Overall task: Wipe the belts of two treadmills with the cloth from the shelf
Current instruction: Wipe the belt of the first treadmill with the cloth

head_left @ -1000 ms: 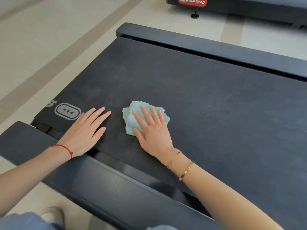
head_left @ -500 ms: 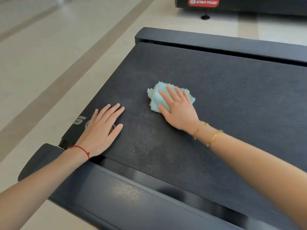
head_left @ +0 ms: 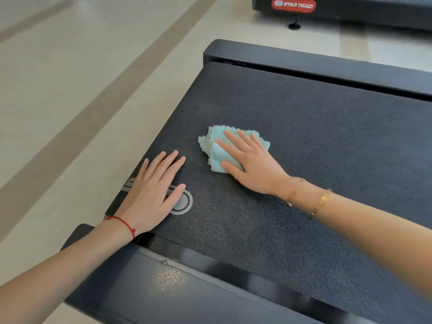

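Dark textured treadmill belt: one, running between two dark plastic side rails, the near rail at the bottom of the view and the far rail beyond.

Crumpled pale turquoise terry cloth: one, lying on the belt toward its left end, roughly midway between the two rails.

Right hand: flat on the cloth, fingers straight and spread, pressing it to the belt; the cloth shows beyond the fingertips and beside the thumb. Thin gold bracelets at the wrist, somewhat blurred, so their number is unclear.

Left hand: flat on the bare belt near its left end and close to the near rail, fingers straight and slightly apart, holding nothing; apart from the cloth. Red string bracelet on the wrist. The hand partly covers a grey oval printed mark on the belt.

Second dark treadmill with red "STAR TRAC" badge: at the top right, on the pale tiled floor.
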A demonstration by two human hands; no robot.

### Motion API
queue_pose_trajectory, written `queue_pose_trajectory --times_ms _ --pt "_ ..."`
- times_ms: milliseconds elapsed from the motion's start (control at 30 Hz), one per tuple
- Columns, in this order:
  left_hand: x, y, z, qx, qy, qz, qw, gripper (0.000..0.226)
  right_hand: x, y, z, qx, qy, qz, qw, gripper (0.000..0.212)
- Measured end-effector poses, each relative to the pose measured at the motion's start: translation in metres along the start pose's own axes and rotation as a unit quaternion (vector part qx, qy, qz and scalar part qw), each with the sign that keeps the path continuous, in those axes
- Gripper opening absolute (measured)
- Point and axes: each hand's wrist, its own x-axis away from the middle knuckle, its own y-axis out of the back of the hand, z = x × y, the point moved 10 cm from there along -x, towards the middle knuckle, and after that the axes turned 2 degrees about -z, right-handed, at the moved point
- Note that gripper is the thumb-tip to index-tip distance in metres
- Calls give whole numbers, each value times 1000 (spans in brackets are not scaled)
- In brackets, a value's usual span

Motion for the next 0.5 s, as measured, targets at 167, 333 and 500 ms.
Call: queue_pose_trajectory --times_ms 167,333,500 --pt "0 -1 0 -25 -2 -16 1000 64 -37 7 -45 23 -51 10 998 56" --pt "-1 0 0 -25 -5 -21 999 64 -93 11 -77 42 -180 -8 983 57" --pt "0 2 1 -16 -2 -29 999 64 -71 6 -55 21 -151 -9 988 57"
